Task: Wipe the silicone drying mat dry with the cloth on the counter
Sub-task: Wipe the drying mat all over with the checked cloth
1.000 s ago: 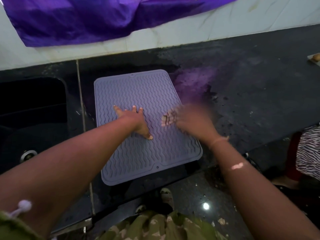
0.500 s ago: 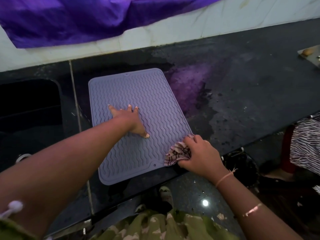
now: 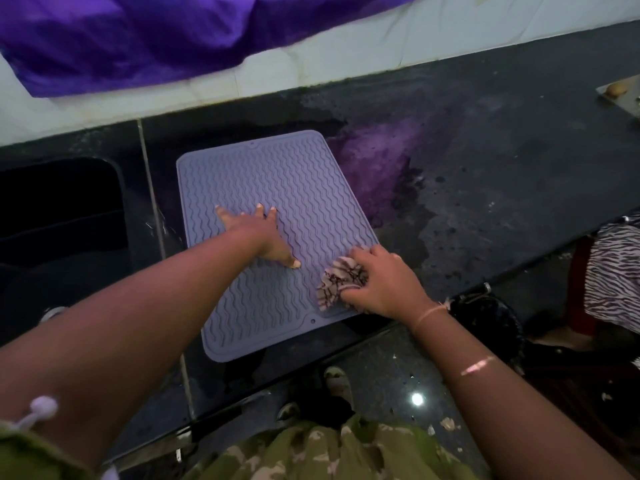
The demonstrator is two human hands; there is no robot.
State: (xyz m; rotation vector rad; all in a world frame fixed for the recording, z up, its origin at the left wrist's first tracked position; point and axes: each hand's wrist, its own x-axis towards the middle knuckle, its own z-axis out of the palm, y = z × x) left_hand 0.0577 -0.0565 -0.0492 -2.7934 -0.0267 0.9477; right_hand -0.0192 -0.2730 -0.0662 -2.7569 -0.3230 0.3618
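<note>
Right of sink (image 3: 62, 216), mat (image 3: 277, 174) lengthwise toward wall (image 3: 346, 67), your left hand (image 3: 266, 237) flat on it, right hand (image 3: 381, 282) clutching cloth (image 3: 337, 278) at right edge, counter (image 3: 485, 174) beyond

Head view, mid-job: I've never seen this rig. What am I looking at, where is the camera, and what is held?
There is no machine here: a person works with two bare hands. The single camera sits on their head and looks forward and down. The left hand lies flat on the mat, fingers straight, on the dark counter. The right hand grips a crumpled cloth at the mat's near right edge. A sink is at the left, and purple fabric hangs on the wall behind.
</note>
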